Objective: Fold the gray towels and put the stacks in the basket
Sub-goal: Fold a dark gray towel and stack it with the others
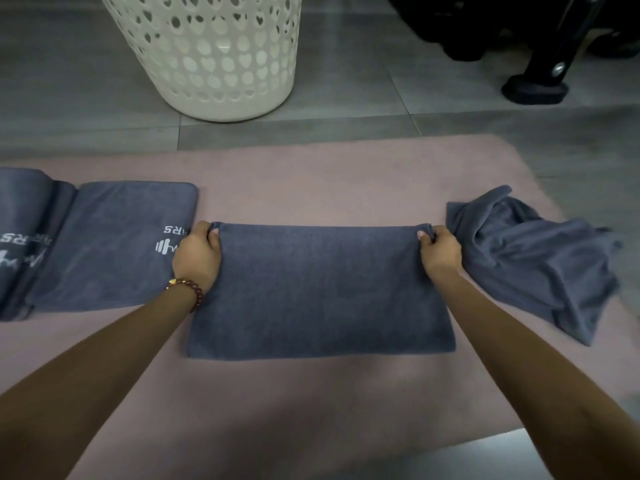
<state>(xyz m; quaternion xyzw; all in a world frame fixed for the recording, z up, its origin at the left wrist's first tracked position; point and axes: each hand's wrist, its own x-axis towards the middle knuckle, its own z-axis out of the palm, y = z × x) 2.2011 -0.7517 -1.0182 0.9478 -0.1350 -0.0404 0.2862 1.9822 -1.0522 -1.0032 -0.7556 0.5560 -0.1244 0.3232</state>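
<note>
The dusty-pink floor mat (311, 181) is my work surface, spread over gray tile so the cloth stays off the floor. Beyond its far edge stands the tall cream plastic laundry basket with heart-shaped holes (221, 64), close enough to load; its rim is out of view, so I cannot tell what it holds. Centred on the mat lies the gray terry towel I am folding (318, 292), a flat rectangle with its fold toward me. A loose, crumpled gray towel (540, 265) waits at the right, and flat folded gray towels with white print (110, 244) lie at the left, not yet in the basket. My left hand (197, 254) and right hand (440, 252) each pinch a far corner, which I judge squares the edges.
</note>
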